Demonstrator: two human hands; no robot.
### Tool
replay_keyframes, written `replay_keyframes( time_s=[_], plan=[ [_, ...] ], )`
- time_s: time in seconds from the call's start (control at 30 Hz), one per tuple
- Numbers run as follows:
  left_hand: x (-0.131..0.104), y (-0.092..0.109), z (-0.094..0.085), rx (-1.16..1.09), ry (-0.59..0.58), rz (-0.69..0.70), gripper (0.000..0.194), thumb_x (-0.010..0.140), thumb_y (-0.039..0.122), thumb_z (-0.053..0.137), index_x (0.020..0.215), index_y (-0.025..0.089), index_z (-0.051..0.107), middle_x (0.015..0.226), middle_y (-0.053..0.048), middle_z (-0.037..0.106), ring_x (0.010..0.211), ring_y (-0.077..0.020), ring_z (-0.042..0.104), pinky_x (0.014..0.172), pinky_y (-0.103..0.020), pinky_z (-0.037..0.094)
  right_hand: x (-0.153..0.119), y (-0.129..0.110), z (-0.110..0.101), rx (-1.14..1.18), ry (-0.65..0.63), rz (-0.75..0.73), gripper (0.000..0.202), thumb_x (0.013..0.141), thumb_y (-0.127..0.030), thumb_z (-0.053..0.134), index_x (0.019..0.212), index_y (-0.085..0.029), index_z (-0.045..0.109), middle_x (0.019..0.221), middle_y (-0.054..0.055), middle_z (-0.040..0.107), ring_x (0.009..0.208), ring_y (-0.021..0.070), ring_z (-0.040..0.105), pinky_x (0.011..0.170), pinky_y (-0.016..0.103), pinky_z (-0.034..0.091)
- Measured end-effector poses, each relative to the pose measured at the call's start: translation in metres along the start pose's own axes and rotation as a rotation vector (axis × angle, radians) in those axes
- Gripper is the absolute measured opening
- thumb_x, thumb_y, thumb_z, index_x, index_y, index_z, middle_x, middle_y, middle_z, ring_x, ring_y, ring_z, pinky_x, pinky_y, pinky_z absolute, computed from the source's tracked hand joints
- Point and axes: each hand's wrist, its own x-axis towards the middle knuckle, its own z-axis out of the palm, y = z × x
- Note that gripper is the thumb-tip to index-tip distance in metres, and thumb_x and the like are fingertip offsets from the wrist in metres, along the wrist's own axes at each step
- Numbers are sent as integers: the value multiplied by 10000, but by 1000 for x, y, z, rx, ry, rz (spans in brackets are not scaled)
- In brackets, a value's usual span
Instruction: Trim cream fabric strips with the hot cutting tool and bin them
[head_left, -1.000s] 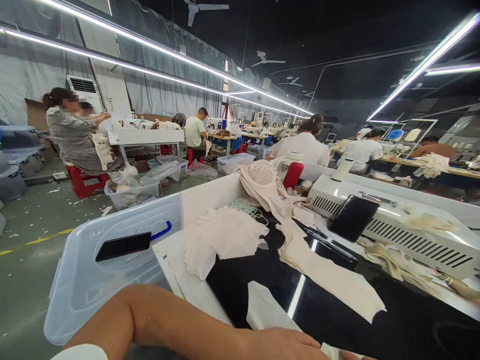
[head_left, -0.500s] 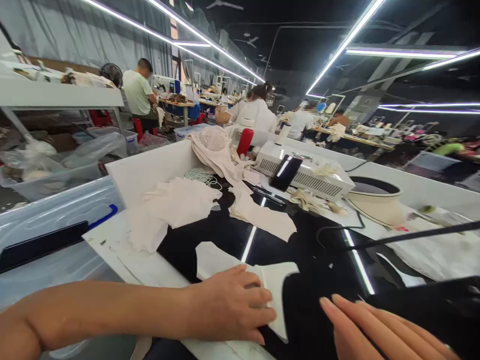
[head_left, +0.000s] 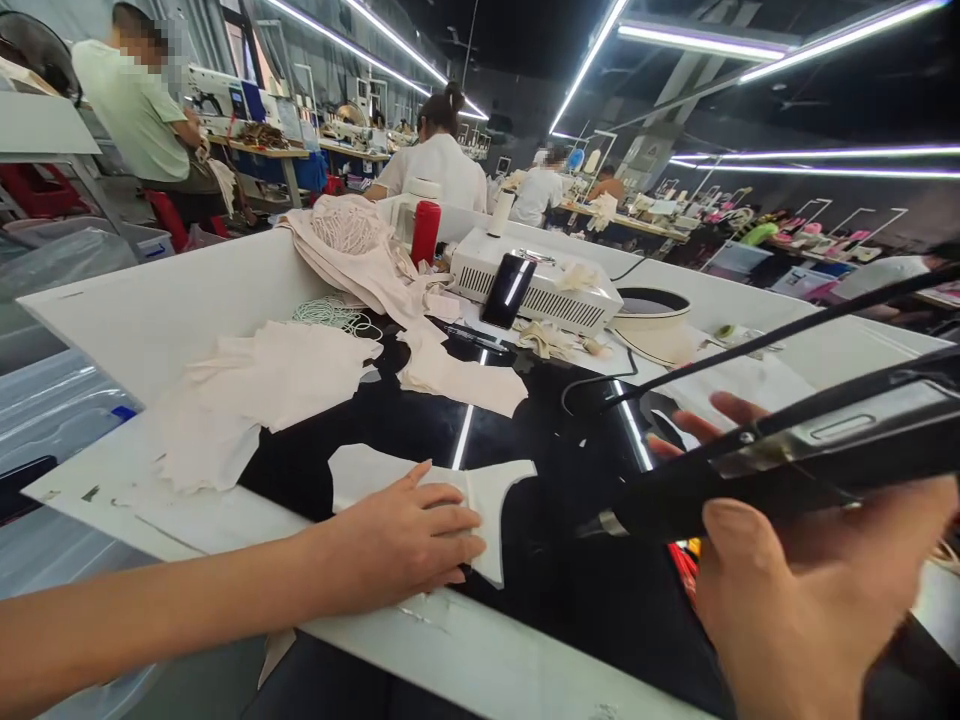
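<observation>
My left hand rests flat, fingers spread, on a white cut fabric piece with curved edges. The piece lies on a glossy black surface close to the table's front edge. In my right hand is a black corded hand tool with a narrow metal tip. My thumb is on its near side and the fingers are behind it. The tip points left, toward the fabric; it looks blurred. What kind of tool it is, I cannot make out.
Pale fabric pieces are heaped at the left, and another stack lies ahead. Behind stand a vented white box, a phone and a red thread cone. A black cord crosses at right. Co-workers sit beyond the partition.
My right hand, bare half a second ago, now holds the black tool, raised at the right. My left hand stays on the fabric piece. The view has turned to the right.
</observation>
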Motion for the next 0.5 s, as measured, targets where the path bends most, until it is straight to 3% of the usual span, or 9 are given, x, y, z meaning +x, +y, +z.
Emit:
replay_keyframes(
  time_s=[0.07,0.17,0.3,0.5],
  plan=[
    [5,1,0,-1,31,28,139,1084,225,687,1217,184,680,1207,-44,781,1199,-210,697,1265,-449,432,7,-5,21,100,60,-13,642,811,-363,938,1339,-307,578,1094,-25,770,870,192,783,810,403,693],
    [14,5,1,33,63,99,90,1108,169,604,1079,161,689,1021,-36,755,1000,-182,698,1114,-351,535,12,-6,38,180,94,9,498,822,-333,922,1203,-246,614,912,-57,756,666,142,712,611,315,644],
    [26,10,1,107,84,199,194,1097,120,588,933,150,686,853,-27,675,801,-170,632,841,-295,580,9,-7,42,199,38,1,581,835,-340,916,1333,-278,626,891,-58,746,616,136,675,593,317,612],
    [29,13,3,157,71,249,194,1058,64,609,906,136,705,804,-33,648,763,-180,619,803,-306,581,-13,-17,46,348,-32,67,513,863,-353,895,1321,-288,673,837,-38,709,592,152,658,531,319,595]
  ],
)
